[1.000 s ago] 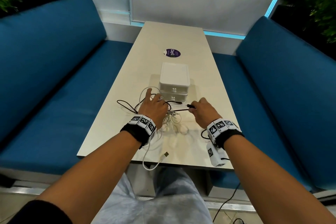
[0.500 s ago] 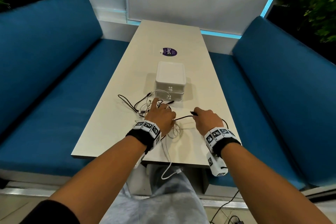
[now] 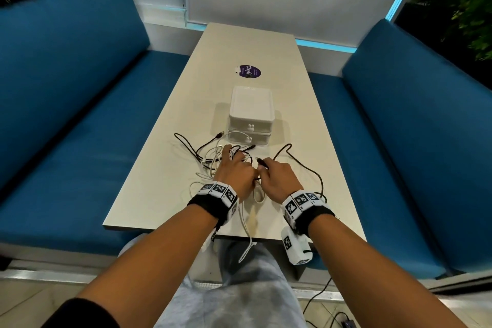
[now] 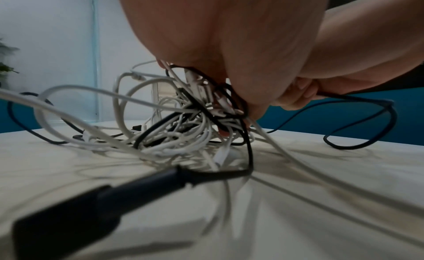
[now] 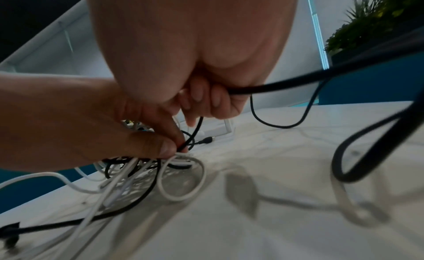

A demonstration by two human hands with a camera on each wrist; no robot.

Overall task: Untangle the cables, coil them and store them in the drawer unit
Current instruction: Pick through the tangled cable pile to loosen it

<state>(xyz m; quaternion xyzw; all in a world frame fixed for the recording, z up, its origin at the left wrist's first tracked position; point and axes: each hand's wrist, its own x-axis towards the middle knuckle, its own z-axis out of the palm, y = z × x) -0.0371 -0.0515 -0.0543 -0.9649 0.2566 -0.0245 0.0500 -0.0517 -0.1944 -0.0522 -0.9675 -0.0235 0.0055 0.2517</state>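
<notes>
Two hands work at a messy knot of cables on the tabletop.

The left hand (image 3: 235, 173) sits on the knot of cables (image 4: 183, 129) and pinches some black and white strands between its thumb and fingers. The right hand (image 3: 278, 180) is just beside it, with its fingers curled round a black cable (image 5: 286, 86); the plug end of this cable sticks out past the hand, and the rest loops over the tabletop (image 3: 165, 181) to the right. The knot lies near the front edge, just in front of the white drawer unit (image 3: 251, 114), whose two drawers are closed. One white cable (image 3: 246, 231) hangs off the front edge. A round purple sticker (image 3: 249, 71) is behind the drawer unit. Blue benches (image 3: 66, 104) stand on both sides.
</notes>
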